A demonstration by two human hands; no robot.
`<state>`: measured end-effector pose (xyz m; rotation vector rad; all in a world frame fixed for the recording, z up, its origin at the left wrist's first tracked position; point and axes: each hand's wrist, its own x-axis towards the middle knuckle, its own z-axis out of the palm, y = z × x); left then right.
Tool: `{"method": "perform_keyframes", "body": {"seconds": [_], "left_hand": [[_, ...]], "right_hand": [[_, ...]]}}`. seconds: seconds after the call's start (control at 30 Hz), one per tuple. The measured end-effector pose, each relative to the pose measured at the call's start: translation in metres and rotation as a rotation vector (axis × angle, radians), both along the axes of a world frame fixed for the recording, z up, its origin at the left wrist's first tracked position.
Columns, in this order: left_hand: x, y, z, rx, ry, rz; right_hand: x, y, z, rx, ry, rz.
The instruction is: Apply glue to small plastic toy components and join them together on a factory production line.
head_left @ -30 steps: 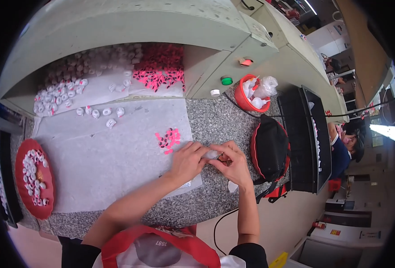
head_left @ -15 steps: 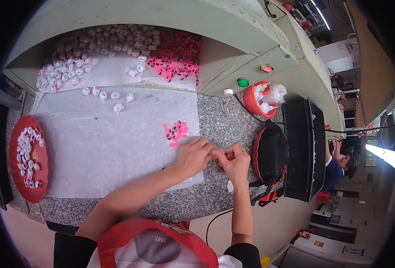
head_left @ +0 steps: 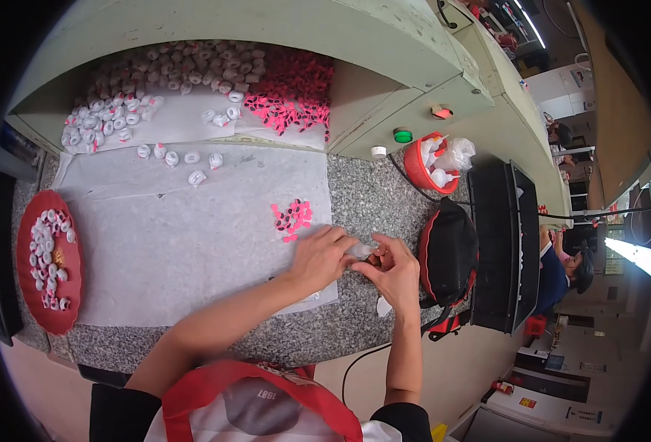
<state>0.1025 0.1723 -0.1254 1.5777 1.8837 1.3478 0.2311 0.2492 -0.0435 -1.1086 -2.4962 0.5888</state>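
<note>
My left hand [head_left: 323, 256] is closed on a small translucent white thing [head_left: 359, 251] that looks like a squeeze bottle, mostly hidden by the fingers. Facing it, my right hand [head_left: 395, 272] has its fingers curled, thumb and forefinger a little apart; a dark bit shows between them, too small to name. Both hands are over the granite counter at the right edge of the white sheet. Just beyond my left hand lies a cluster of small pink and black pieces [head_left: 292, 218]. A white scrap [head_left: 384, 306] lies below my right hand.
Small white rounded pieces [head_left: 112, 121] and a pink heap [head_left: 289, 92] fill the shelf at the back. A red tray [head_left: 27, 295] of white pieces stands left. Right are a red basket [head_left: 416, 166] with white nozzle bottles, a black bag [head_left: 447, 250] and a black crate [head_left: 487, 258].
My right hand has shifted slightly right, and its thumb and forefinger have parted from their pinch. More of the translucent thing now shows. My left hand is nearly unmoved.
</note>
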Motion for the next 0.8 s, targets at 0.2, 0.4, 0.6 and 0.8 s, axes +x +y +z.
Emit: {"method": "perform_keyframes", "body": {"seconds": [0.2, 0.4, 0.6, 0.8], "left_hand": [[0.001, 0.002, 0.000, 0.015, 0.007, 0.004], [-0.001, 0.000, -0.001, 0.009, 0.008, 0.005], [0.000, 0.002, 0.000, 0.008, 0.006, 0.007], [-0.002, 0.002, -0.002, 0.011, 0.008, 0.007]], "right_hand": [[0.001, 0.006, -0.023, -0.145, 0.192, 0.037], [-0.002, 0.000, -0.015, 0.136, 0.026, -0.007], [0.000, 0.005, -0.017, -0.258, 0.128, -0.003], [-0.002, 0.002, -0.017, 0.011, 0.013, -0.034]]}}
